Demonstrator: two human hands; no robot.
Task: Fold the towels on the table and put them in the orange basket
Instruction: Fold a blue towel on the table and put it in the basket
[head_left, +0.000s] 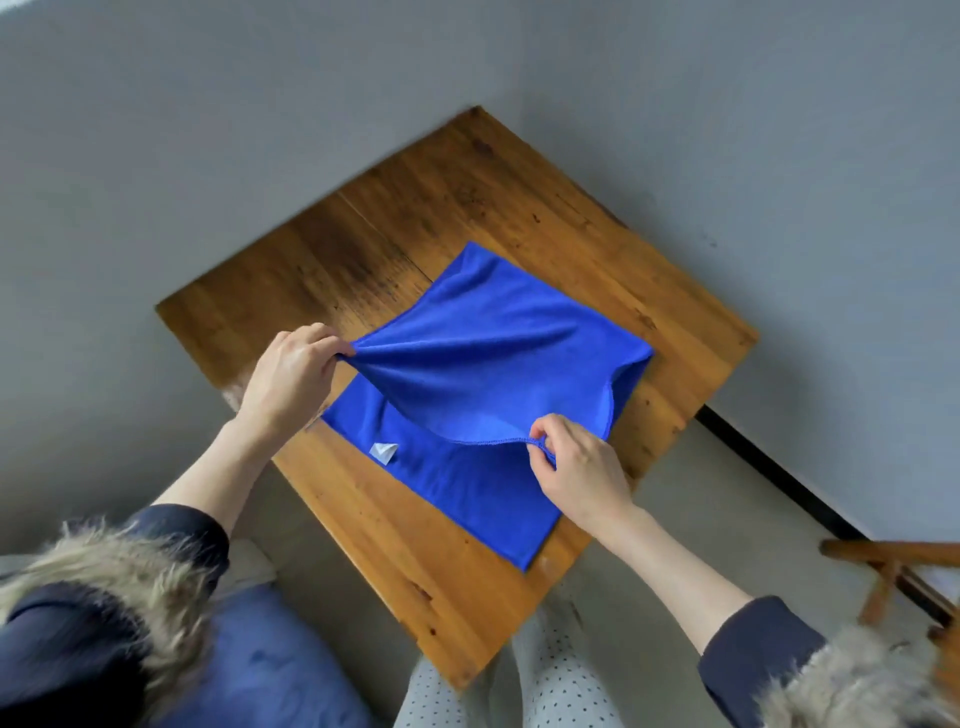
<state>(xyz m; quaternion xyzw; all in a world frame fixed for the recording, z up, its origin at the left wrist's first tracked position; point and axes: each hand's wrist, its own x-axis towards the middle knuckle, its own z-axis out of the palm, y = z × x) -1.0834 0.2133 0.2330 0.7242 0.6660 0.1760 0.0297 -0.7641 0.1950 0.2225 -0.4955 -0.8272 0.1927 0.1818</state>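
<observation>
A blue towel lies on the small wooden table, with its upper layer lifted off the lower one. My left hand pinches one corner of that upper layer at the towel's left side. My right hand pinches the stitched edge at another corner nearer to me. The lower layer stays flat on the table and shows a small white label. The orange basket is not in view.
The table stands against a grey wall with a dark skirting strip at the right. A wooden stool or frame is at the lower right. A blue cushion-like thing lies at my lower left.
</observation>
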